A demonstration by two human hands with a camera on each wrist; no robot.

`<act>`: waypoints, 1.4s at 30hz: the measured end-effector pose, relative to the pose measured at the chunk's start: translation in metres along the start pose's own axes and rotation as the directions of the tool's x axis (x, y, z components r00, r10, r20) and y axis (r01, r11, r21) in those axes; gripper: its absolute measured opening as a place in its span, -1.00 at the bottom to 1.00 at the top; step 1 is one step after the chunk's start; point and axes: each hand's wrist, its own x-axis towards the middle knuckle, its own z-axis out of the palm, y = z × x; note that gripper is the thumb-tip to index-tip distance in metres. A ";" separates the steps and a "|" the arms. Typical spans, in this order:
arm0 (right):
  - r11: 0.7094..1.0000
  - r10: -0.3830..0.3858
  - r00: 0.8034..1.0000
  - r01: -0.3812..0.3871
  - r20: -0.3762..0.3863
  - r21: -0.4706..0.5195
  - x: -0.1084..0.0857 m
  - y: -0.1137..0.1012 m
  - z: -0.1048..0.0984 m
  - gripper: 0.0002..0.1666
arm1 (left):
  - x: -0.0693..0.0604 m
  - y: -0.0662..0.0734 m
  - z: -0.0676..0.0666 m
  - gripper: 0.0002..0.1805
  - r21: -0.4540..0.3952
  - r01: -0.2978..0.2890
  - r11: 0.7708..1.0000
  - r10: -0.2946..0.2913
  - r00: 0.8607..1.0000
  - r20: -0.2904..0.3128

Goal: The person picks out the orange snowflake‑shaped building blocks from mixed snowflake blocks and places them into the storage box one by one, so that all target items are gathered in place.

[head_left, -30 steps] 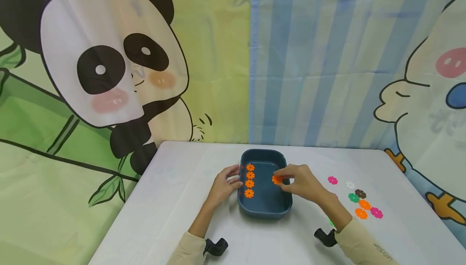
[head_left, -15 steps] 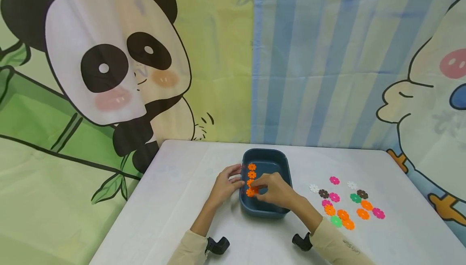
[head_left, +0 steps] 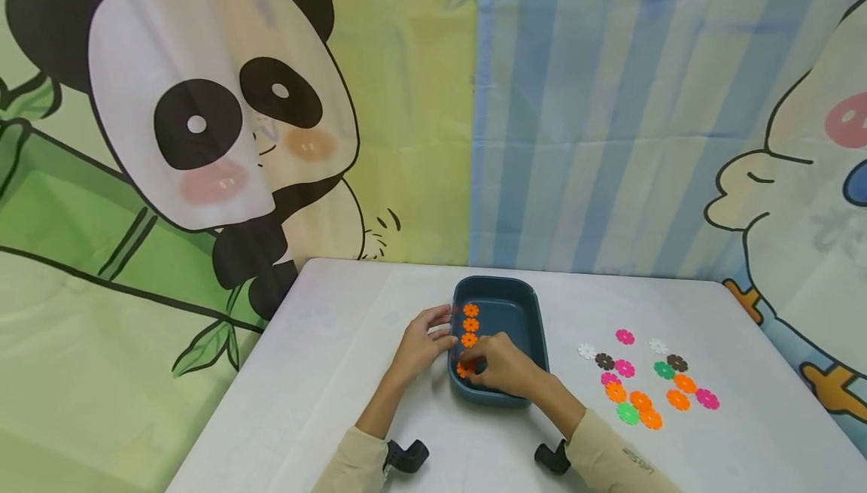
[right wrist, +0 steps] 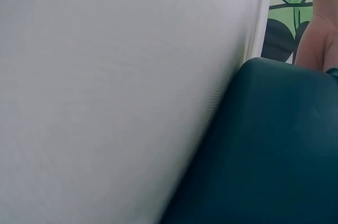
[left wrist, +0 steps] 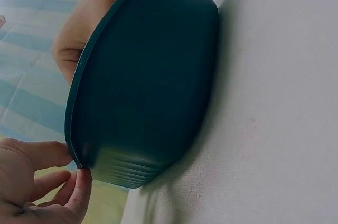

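white table (head_left: 339, 372) before printed cloth (head_left: 406, 139) at twelve o'clock. pinching, with the right hand (head_left: 500, 365), an orange piece (head_left: 463, 369) inside the dark blue box (head_left: 497, 397) at seven o'clock, brought across from three o'clock a second ago; probably lengthening the orange row (head_left: 470, 325) at ten. gripping the dark blue box at nine with the left hand (head_left: 416, 346). loose pieces (head_left: 640, 401) at four.

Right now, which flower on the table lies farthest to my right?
The pink flower just right of two orange flowers; all others, including three more pink ones, lie farther left.
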 end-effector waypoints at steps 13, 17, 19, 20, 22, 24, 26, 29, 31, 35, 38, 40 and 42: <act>1.000 -0.005 0.999 0.005 0.036 -0.004 0.001 0.001 0.002 -0.71 | 0.000 0.001 0.001 -0.34 0.031 0.020 0.999 -0.020 1.000 -0.012; 1.000 -0.009 0.999 0.010 0.040 -0.011 0.001 0.001 0.003 -0.72 | 0.000 0.001 0.001 -0.34 0.006 0.004 1.000 -0.004 1.000 -0.007; 1.000 -0.012 0.999 0.013 0.039 -0.014 0.002 0.001 0.003 -0.72 | 0.000 0.001 0.001 -0.33 -0.020 -0.002 1.000 0.002 1.000 -0.003; 1.000 -0.013 0.999 0.013 0.040 -0.013 0.002 0.001 0.004 -0.72 | 0.000 0.001 0.001 -0.33 -0.035 -0.007 0.999 0.007 1.000 -0.001; 1.000 -0.015 0.999 0.015 0.041 -0.010 0.002 0.002 0.004 -0.73 | 0.000 0.001 0.001 -0.32 -0.062 -0.011 0.998 0.011 1.000 0.003; 1.000 -0.017 0.999 0.017 0.044 -0.011 0.003 0.001 0.004 -0.73 | 0.000 0.000 0.001 -0.32 -0.075 -0.018 0.997 0.019 1.000 0.008; 1.000 -0.020 0.999 0.021 0.047 -0.016 0.003 0.001 0.004 -0.73 | 0.000 0.001 0.001 -0.32 -0.075 -0.019 0.997 0.020 1.000 0.008; 0.999 -0.031 0.998 0.033 0.048 -0.034 0.003 0.000 0.004 -0.73 | 0.000 0.002 0.001 -0.32 -0.057 -0.010 0.998 0.011 1.000 0.005; 0.998 -0.036 0.998 0.039 0.046 -0.048 0.004 0.001 0.004 -0.72 | 0.000 0.003 0.001 -0.33 -0.043 0.000 0.999 0.000 1.000 0.001; 0.997 -0.048 0.998 0.051 0.041 -0.065 0.004 0.002 0.005 -0.71 | 0.000 0.003 0.001 -0.33 -0.025 0.008 1.000 -0.008 1.000 0.001; 0.997 -0.055 0.998 0.057 0.033 -0.060 0.003 0.003 0.005 -0.70 | 0.000 0.002 0.001 -0.33 -0.028 0.007 1.000 -0.007 1.000 0.006; 0.997 -0.062 0.998 0.063 0.018 -0.052 0.002 0.004 0.004 -0.70 | -0.001 0.002 0.001 -0.34 -0.031 0.005 1.000 -0.004 1.000 0.007; 0.997 -0.055 0.998 0.055 -0.001 -0.049 0.002 0.003 0.003 -0.71 | -0.002 0.006 0.001 -0.34 -0.049 -0.004 0.999 0.005 1.000 0.011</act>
